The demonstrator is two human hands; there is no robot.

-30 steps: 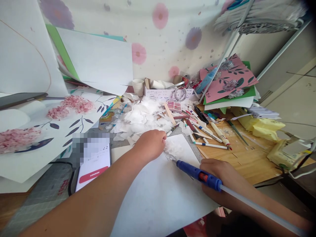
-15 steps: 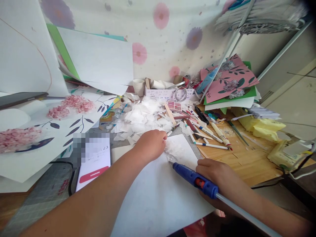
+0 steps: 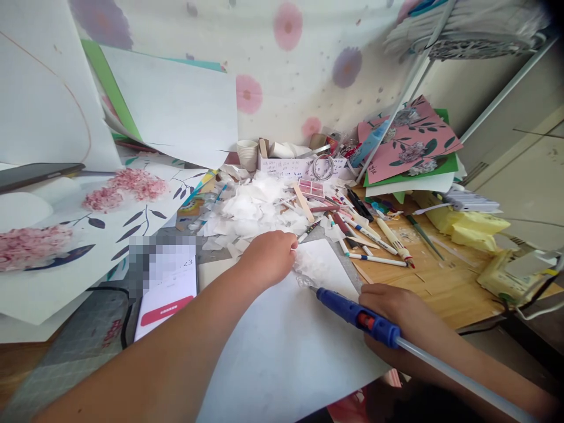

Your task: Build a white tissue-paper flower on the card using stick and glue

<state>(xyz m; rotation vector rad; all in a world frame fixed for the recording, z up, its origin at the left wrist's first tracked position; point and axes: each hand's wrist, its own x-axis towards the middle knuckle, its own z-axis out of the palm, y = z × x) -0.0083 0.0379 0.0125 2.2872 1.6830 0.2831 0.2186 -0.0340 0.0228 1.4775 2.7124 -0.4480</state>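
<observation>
A blue hot glue gun (image 3: 359, 314) with a clear glue stick (image 3: 458, 376) in its back end is gripped in my right hand (image 3: 388, 308). Its nozzle points left at a small patch of clear glue (image 3: 304, 281) on a white sheet of paper (image 3: 273, 352). Just beyond the glue, a cluster of white tissue pieces (image 3: 314, 263) sits on the sheet. My left hand (image 3: 273, 258) is closed beside this cluster, its fingertips turned away from view, so what they pinch is hidden.
Loose white tissue scraps (image 3: 255, 205) are heaped behind my left hand. Pens and markers (image 3: 365, 235) lie scattered to the right. A phone (image 3: 170, 294) rests left of my forearm, near sheets with pink tissue flowers (image 3: 138, 184). A paper cup (image 3: 247, 154) stands at the back.
My right hand has drawn the glue gun slightly to the right, so its nozzle is a little farther from the tissue cluster. My left hand has stayed in place.
</observation>
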